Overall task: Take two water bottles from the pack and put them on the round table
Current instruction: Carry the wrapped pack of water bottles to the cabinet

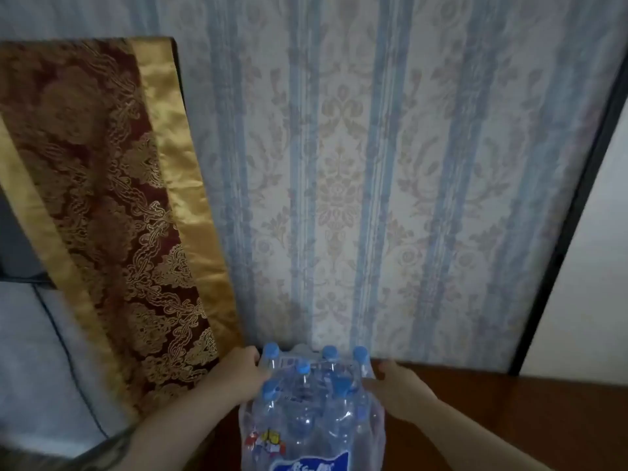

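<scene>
Striped floral wallpaper (390, 181) is filling most of your view, with the pack (312, 409) of blue-capped bottles sitting on a dark wooden surface (509, 409) right below it. You're gripping the pack's sides, your left hand (238, 372) and right hand (397, 390) pressing in. A red-and-gold cloth (112, 215) is hanging left of the pack.

Both forearms were bare — no sleeves, watch or rings showed on the left hand (238, 373) or the right hand (396, 390) — fingers short and plain.
</scene>
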Motion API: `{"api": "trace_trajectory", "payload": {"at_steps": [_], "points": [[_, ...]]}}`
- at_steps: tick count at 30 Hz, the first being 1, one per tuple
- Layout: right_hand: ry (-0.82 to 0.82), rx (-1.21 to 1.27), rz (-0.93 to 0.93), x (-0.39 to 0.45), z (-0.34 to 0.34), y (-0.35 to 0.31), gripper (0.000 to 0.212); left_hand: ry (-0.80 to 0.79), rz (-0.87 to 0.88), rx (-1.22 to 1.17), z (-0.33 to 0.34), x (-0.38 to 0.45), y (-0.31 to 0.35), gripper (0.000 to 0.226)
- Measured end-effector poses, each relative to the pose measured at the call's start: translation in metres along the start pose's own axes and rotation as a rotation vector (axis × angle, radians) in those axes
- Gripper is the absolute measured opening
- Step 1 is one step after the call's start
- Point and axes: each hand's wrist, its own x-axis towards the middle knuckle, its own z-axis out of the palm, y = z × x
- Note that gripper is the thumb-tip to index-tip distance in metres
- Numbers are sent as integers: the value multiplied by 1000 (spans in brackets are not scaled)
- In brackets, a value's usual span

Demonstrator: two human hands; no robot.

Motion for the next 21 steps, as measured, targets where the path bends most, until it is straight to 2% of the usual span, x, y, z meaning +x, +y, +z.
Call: {"api": "trace_trajectory", "payload": {"at_steps": [3, 7, 9, 10, 12, 16, 21], "points": [[-8, 116, 36, 20, 27, -20, 49, -168, -38, -33, 18, 33, -14, 52], [40, 188, 158, 31, 50, -26, 79, -341, -109, -181, 47, 51, -22, 103], [28, 274, 248, 40, 57, -20, 83, -333, -128, -147, 52, 55, -20, 123], [26, 331, 292, 44, 58, -19, 84, -308, -135, -134, 53, 58, -19, 125], [13, 428, 371, 47, 63, -15, 83, -252, -156, -173, 57, 61, -18, 115], [60, 554, 433, 48, 74, -8, 68, -69, -234, -496, 71, 59, -24, 80], [127, 457, 388, 38, 71, -8, 51, 50, -111, -486, 79, 47, -14, 46]]}}
